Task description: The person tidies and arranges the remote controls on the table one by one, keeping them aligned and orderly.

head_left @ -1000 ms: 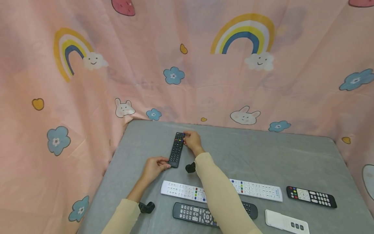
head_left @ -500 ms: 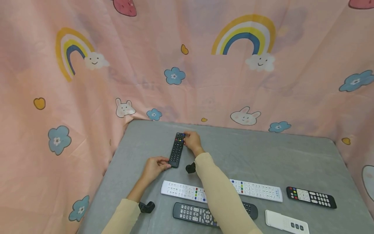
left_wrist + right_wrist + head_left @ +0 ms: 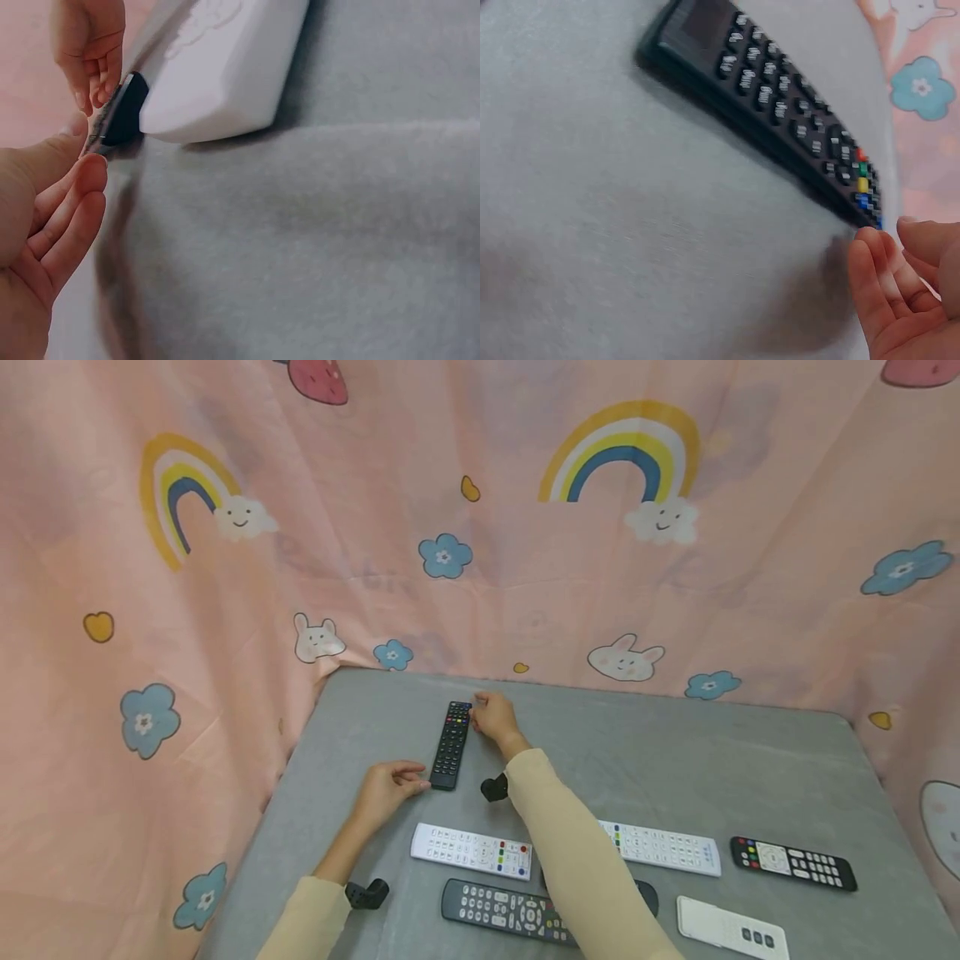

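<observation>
A slim black remote control (image 3: 451, 746) with small buttons lies lengthwise on the grey-covered table, toward the back left. Beside its near end is my left hand (image 3: 386, 789), thumb and fingers extended, with a narrow gap to the remote. My right hand (image 3: 495, 718) is at the far end, fingertips right by the corner with the coloured buttons. In the right wrist view the fingers of that hand (image 3: 907, 292) are loosely bent and enclose nothing. The left wrist view shows the black remote (image 3: 126, 112) partly hidden behind a white remote (image 3: 217, 90).
Nearer the front lie two white remotes (image 3: 471, 852), (image 3: 663, 847) in a row, partly covered by the right sleeve (image 3: 585, 860). A dark grey remote (image 3: 510, 912), a white slide-cover remote (image 3: 733, 929) and a black remote with white buttons (image 3: 793, 864) lie around them. A pink curtain (image 3: 525, 593) hangs behind.
My left hand has let go of the black remote's near end and drawn slightly left. The right fingers have eased off its far end. The remote stays in place.
</observation>
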`<state>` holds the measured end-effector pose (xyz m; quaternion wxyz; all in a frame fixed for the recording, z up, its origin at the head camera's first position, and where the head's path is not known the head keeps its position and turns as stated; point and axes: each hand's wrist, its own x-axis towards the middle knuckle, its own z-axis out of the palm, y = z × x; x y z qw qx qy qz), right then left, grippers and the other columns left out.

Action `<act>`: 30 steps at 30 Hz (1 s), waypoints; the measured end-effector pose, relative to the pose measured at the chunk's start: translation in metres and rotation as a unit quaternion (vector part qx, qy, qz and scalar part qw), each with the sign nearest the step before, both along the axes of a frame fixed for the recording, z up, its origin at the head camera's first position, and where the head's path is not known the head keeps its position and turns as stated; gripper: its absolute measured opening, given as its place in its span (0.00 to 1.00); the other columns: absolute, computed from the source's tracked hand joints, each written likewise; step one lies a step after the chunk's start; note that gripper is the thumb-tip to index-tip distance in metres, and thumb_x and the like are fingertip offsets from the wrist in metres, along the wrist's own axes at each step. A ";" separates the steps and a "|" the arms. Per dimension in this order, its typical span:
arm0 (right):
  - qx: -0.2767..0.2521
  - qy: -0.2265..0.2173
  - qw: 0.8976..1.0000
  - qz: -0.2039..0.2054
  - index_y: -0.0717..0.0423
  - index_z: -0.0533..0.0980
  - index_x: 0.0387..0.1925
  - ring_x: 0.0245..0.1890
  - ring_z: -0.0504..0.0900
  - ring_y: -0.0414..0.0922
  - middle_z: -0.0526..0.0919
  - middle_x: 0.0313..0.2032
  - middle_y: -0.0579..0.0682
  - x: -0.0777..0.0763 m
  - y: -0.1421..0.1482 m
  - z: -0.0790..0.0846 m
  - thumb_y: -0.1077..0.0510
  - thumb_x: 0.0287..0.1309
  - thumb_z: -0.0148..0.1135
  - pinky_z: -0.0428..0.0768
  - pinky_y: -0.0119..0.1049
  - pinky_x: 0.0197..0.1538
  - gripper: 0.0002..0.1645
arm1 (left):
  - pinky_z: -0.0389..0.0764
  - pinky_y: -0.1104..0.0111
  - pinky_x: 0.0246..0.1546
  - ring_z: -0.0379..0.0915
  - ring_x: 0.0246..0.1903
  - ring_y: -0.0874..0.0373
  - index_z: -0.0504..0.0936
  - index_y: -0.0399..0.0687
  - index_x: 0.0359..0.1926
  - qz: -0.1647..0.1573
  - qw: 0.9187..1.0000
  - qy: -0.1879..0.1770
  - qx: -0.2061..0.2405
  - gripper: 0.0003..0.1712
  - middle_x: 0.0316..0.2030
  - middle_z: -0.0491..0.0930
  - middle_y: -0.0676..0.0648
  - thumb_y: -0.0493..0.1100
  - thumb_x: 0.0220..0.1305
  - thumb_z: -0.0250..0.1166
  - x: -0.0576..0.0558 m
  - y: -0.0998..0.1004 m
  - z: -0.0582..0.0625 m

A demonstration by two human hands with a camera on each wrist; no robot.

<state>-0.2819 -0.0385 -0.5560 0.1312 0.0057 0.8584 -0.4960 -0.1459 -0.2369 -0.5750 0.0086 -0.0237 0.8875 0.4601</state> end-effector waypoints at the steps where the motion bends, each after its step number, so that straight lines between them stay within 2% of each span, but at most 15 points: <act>1: -0.002 0.005 1.000 0.001 0.62 0.71 0.65 0.18 0.75 0.37 0.84 0.24 0.54 -0.001 0.002 0.002 0.65 0.65 0.57 0.71 0.26 0.25 0.27 | 0.79 0.75 0.26 0.79 0.25 0.64 0.88 0.41 0.43 -0.001 1.000 0.003 0.000 0.16 0.29 0.88 0.46 0.39 0.51 0.76 0.001 0.000 0.002; 6: 0.000 0.018 1.000 0.010 0.61 0.71 0.65 0.18 0.73 0.36 0.78 0.20 0.47 0.000 0.009 0.011 0.62 0.66 0.58 0.71 0.26 0.26 0.27 | 0.80 0.75 0.27 0.79 0.25 0.65 0.88 0.42 0.43 -0.009 1.000 0.002 -0.002 0.16 0.30 0.88 0.46 0.39 0.52 0.76 0.006 0.000 0.009; 10: 0.000 0.024 0.999 0.021 0.62 0.73 0.63 0.21 0.76 0.38 0.83 0.24 0.52 0.004 0.015 0.015 0.62 0.66 0.59 0.73 0.26 0.27 0.25 | 0.80 0.75 0.28 0.80 0.26 0.65 0.88 0.42 0.43 -0.011 1.000 0.000 -0.003 0.15 0.31 0.88 0.45 0.40 0.52 0.76 0.011 0.001 0.013; 14: -0.008 0.032 0.999 0.040 0.64 0.74 0.61 0.26 0.83 0.45 0.86 0.30 0.58 0.012 0.022 0.018 0.62 0.65 0.61 0.77 0.27 0.30 0.24 | 0.81 0.75 0.29 0.80 0.26 0.65 0.88 0.42 0.43 -0.010 1.000 0.004 0.001 0.15 0.31 0.88 0.46 0.40 0.53 0.76 0.017 0.002 0.017; 18: -0.017 0.043 0.998 0.053 0.65 0.76 0.59 0.29 0.85 0.47 0.87 0.32 0.60 0.021 0.029 0.021 0.63 0.65 0.62 0.79 0.28 0.30 0.22 | 0.81 0.74 0.28 0.79 0.26 0.65 0.88 0.42 0.42 -0.017 1.000 0.013 -0.002 0.14 0.30 0.88 0.45 0.39 0.52 0.76 0.021 0.001 0.020; 25: -0.038 0.069 0.994 0.073 0.67 0.79 0.53 0.26 0.81 0.39 0.87 0.33 0.60 0.043 0.044 0.029 0.65 0.63 0.62 0.79 0.28 0.31 0.18 | 0.80 0.75 0.28 0.79 0.25 0.66 0.88 0.42 0.41 -0.011 1.000 0.016 -0.008 0.13 0.30 0.88 0.45 0.38 0.52 0.76 0.028 -0.002 0.021; 30: -0.057 0.082 0.990 0.099 0.70 0.79 0.52 0.28 0.84 0.44 0.87 0.32 0.62 0.065 0.061 0.033 0.67 0.62 0.61 0.82 0.31 0.34 0.17 | 0.80 0.75 0.28 0.79 0.25 0.66 0.88 0.44 0.41 -0.011 1.000 0.003 -0.018 0.13 0.30 0.88 0.47 0.38 0.52 0.76 0.032 -0.003 0.021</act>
